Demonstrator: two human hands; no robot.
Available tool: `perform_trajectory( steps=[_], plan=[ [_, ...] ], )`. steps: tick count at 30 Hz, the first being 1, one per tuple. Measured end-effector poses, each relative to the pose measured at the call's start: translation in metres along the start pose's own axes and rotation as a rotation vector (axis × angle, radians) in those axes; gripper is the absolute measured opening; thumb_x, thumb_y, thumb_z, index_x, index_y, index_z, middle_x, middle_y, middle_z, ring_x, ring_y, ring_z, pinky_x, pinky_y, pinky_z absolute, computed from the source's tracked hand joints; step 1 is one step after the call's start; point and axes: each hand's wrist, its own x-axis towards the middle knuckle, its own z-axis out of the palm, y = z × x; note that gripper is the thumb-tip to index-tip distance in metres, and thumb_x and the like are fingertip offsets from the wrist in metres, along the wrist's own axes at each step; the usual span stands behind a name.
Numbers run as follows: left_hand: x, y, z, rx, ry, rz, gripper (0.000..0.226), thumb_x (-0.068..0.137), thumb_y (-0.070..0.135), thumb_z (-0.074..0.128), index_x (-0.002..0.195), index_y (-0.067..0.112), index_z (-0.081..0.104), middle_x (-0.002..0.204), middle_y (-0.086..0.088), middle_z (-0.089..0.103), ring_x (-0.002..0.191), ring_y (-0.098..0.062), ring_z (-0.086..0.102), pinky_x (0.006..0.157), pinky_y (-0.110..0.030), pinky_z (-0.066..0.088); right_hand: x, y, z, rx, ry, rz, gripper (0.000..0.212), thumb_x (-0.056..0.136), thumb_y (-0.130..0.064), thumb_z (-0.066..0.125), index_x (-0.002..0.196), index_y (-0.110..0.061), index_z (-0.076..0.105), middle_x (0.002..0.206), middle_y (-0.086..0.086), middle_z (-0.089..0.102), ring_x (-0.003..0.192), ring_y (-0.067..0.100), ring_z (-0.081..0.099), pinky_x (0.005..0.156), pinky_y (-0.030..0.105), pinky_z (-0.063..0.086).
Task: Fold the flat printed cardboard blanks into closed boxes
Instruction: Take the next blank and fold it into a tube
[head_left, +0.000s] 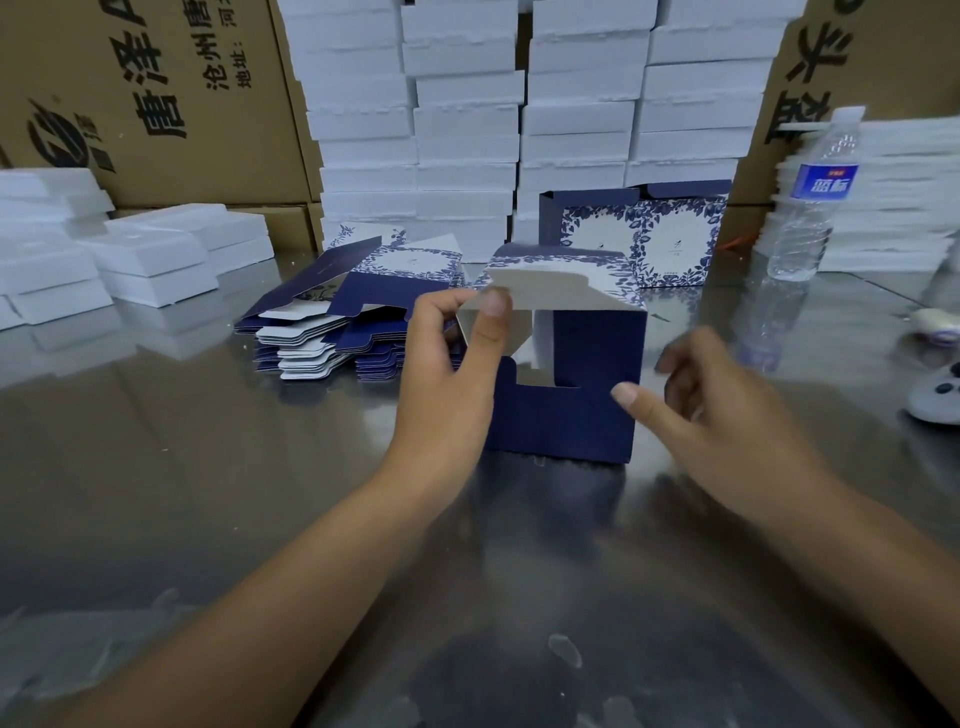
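Folding step: closing the near end of a half-formed box (597, 358), as I judge it; this end is open and none of its flaps is tucked.
Box position: stands on the counter (260, 493) straight ahead of the person, between the two hands, with its open mouth facing the person.
Box axis: the tube runs from the person toward the back wall, so each flap has to swing inward, away from the body.
Left hand (452, 364): pinches the near left corner of the white top flap (550, 291), thumb on the face turned to the camera and fingers behind.
Right hand (727, 410): grasps nothing; its fingers are loosely curled and blurred, and the thumb points at the box's lower right edge. Whether it touches there I cannot tell.
Nearer hand: the left is already on the flap. The right sits just beside the navy right wall.
Lower flap (561, 426): navy, notched, standing upright across the bottom of the mouth.
Next move, a judgement: the right hand probably steadies the right wall while the left brings the top flap down.
Risk: the box may skate on the glossy counter.
Supply: a stack of flat blanks (322, 332) lies behind and left of the left hand.
Done pile: finished boxes (654, 234) stand behind the half-formed one.
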Motion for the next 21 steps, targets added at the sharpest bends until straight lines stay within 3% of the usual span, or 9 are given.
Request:
perform_trajectory(
  steps=[4,7,9,12,14,16,18,21],
  plan=[
    [-0.004,-0.001,0.001,0.024,-0.076,0.009,0.037,0.075,0.065,0.046,0.095,0.034,0.051,0.100,0.009,0.052,0.080,0.006,0.048,0.071,-0.005,0.037,0.002,-0.012,-0.002,0.231,0.157,-0.119,0.048,0.082,-0.059,0.057,0.122,-0.041,0.036,0.116,-0.012,0.052,0.105,0.003,0.050,0.089,0.013,0.039],
    [-0.007,-0.001,0.003,0.045,-0.119,0.014,0.033,0.078,0.064,0.052,0.098,0.037,0.052,0.106,0.008,0.052,0.087,0.003,0.048,0.073,-0.006,0.037,0.000,-0.019,-0.007,0.215,0.183,-0.241,0.046,0.085,-0.046,0.055,0.128,-0.040,0.039,0.128,-0.017,0.045,0.120,0.000,0.043,0.101,0.010,0.030],
    [-0.008,-0.002,0.003,0.090,-0.167,0.018,0.032,0.079,0.062,0.053,0.103,0.041,0.050,0.114,0.008,0.052,0.097,0.001,0.050,0.080,-0.010,0.039,0.000,-0.023,-0.009,0.184,0.213,-0.294,0.037,0.087,-0.041,0.052,0.123,-0.033,0.048,0.122,-0.016,0.049,0.117,0.005,0.045,0.100,0.013,0.032],
    [-0.010,-0.004,0.001,0.143,-0.235,0.043,0.053,0.072,0.072,0.050,0.117,0.045,0.042,0.130,0.012,0.048,0.118,-0.002,0.048,0.099,-0.028,0.041,0.003,-0.025,-0.012,0.136,0.299,-0.324,0.028,0.090,-0.034,0.050,0.107,-0.016,0.064,0.103,-0.010,0.057,0.101,0.014,0.052,0.090,0.016,0.037],
    [-0.012,-0.004,0.001,0.152,-0.273,0.086,0.069,0.066,0.087,0.041,0.123,0.048,0.035,0.135,0.020,0.042,0.125,0.006,0.041,0.105,-0.025,0.037,0.005,-0.025,-0.015,0.143,0.360,-0.314,0.026,0.093,-0.032,0.048,0.096,-0.014,0.067,0.091,-0.012,0.058,0.090,0.015,0.054,0.082,0.018,0.038],
    [-0.012,-0.004,0.002,0.126,-0.297,0.113,0.070,0.067,0.089,0.033,0.125,0.049,0.033,0.134,0.026,0.041,0.124,0.012,0.038,0.101,-0.014,0.035,0.006,-0.025,-0.018,0.172,0.405,-0.294,0.022,0.095,-0.037,0.045,0.083,-0.024,0.059,0.078,-0.024,0.051,0.077,0.006,0.045,0.072,0.010,0.034],
    [-0.012,-0.006,0.003,0.151,-0.284,0.131,0.056,0.078,0.077,0.039,0.123,0.044,0.038,0.128,0.025,0.046,0.119,0.013,0.042,0.094,-0.010,0.037,0.007,-0.026,-0.020,0.214,0.415,-0.251,0.020,0.095,-0.040,0.043,0.076,-0.034,0.047,0.067,-0.026,0.050,0.069,-0.001,0.040,0.067,0.008,0.030],
    [-0.010,-0.012,0.004,0.264,-0.225,0.144,0.047,0.078,0.061,0.048,0.116,0.034,0.043,0.119,0.014,0.054,0.111,0.004,0.050,0.095,-0.028,0.045,0.007,-0.026,-0.021,0.273,0.426,-0.222,0.025,0.093,-0.041,0.043,0.071,-0.031,0.047,0.066,-0.021,0.052,0.068,-0.004,0.042,0.065,0.009,0.030]
  ],
)
